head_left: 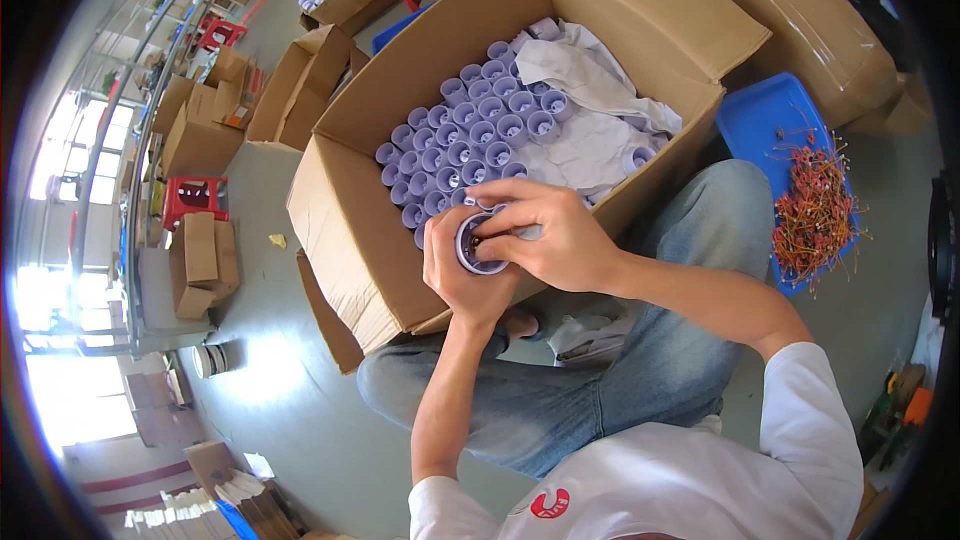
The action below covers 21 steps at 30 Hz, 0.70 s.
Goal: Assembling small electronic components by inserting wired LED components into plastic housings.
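Observation:
My left hand is wrapped round a lavender plastic cup, its mouth turned up toward me. The fingers of my right hand reach into that cup, thumb and fingertips close together; whatever they pinch is hidden inside. Just beyond both hands is a large open cardboard box. Rows of similar lavender cups stand packed in its left part, and crumpled white sheeting covers much of the right. One more cup sits on the box's right side.
Right of my knee lies a blue tray with a heap of small red parts with thin wires. A taped carton stands behind it. Other open cartons and a red stool are at the left. Tools lie at the right edge.

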{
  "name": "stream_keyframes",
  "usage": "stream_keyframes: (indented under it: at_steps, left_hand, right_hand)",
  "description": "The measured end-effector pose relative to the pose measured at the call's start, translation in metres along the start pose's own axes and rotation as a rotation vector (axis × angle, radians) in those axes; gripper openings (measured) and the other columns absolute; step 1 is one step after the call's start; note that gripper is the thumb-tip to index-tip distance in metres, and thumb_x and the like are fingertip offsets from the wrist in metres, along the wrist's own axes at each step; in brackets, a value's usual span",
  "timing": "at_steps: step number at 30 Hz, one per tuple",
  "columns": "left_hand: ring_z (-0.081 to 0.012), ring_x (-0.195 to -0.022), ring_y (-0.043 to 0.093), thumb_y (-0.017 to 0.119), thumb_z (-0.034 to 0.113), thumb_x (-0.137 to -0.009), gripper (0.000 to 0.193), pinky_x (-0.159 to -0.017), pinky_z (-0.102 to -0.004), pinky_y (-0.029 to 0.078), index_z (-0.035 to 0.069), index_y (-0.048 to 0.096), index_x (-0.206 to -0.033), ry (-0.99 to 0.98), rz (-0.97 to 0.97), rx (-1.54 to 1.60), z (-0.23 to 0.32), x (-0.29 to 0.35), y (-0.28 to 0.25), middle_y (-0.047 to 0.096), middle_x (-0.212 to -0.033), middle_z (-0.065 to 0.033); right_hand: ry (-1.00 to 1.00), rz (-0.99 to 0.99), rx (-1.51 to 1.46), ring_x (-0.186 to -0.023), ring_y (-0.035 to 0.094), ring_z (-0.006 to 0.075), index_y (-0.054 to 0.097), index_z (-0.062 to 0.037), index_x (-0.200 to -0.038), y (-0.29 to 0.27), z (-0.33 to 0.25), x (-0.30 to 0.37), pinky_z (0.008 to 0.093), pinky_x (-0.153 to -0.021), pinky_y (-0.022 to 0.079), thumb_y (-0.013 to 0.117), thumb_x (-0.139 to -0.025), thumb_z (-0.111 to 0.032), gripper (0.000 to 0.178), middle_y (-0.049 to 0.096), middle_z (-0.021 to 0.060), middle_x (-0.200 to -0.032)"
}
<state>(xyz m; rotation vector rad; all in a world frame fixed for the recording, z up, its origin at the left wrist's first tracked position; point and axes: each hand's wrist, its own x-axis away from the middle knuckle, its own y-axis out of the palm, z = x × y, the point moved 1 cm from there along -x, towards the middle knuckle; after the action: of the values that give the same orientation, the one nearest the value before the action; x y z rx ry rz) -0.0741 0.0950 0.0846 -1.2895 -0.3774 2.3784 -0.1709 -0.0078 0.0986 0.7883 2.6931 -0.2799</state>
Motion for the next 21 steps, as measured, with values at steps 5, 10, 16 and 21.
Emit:
stream_keyframes:
  at_steps: [5,10,16,21]
  left_hand:
    - [-0.033,-0.089,0.062,0.077,0.0,-0.058,0.042,-0.078,-0.0408,0.051,0.003,0.061,-0.097,0.028,-0.017,0.051,-0.006,-0.001,-0.005,0.065,-0.091,-0.0121]
    - [-0.0334,-0.095,0.061,0.077,-0.001,-0.053,0.047,-0.081,-0.0407,0.05,0.004,0.062,-0.096,0.014,-0.056,0.054,0.001,0.002,-0.008,0.065,-0.092,-0.0101]
    - [-0.0323,-0.083,0.059,0.074,-0.001,-0.051,0.046,-0.073,-0.0396,0.047,0.004,0.063,-0.095,0.141,-0.042,-0.029,0.005,0.005,-0.009,0.065,-0.086,-0.0104]
    - [-0.0322,-0.078,0.058,0.073,0.001,-0.052,0.039,-0.072,-0.0393,0.047,0.004,0.066,-0.09,0.111,-0.062,-0.052,0.015,0.002,0.0,0.065,-0.082,-0.011]
  right_hand:
    - [-0.036,0.078,-0.116,-0.112,0.063,0.0219,0.066,-0.0026,-0.122,-0.009,-0.009,-0.003,0.0337,-0.094,0.052,0.077,-0.081,-0.004,0.042,0.064,0.0132,-0.123]
    - [0.321,-0.275,-0.427,-0.113,0.06,0.0163,0.051,0.0039,-0.136,-0.001,-0.001,-0.01,0.0299,-0.096,0.051,0.072,-0.086,0.0,0.055,0.064,0.0121,-0.121]
    - [0.457,-0.325,-0.591,-0.109,0.062,0.0155,0.054,0.0036,-0.133,0.003,-0.001,-0.011,0.0303,-0.096,0.05,0.067,-0.082,0.01,0.053,0.065,0.0117,-0.119]
    - [0.447,-0.279,-0.615,-0.107,0.062,0.0149,0.058,0.0039,-0.127,-0.001,0.009,-0.006,0.029,-0.093,0.051,0.063,-0.077,0.013,0.052,0.067,0.0111,-0.111]
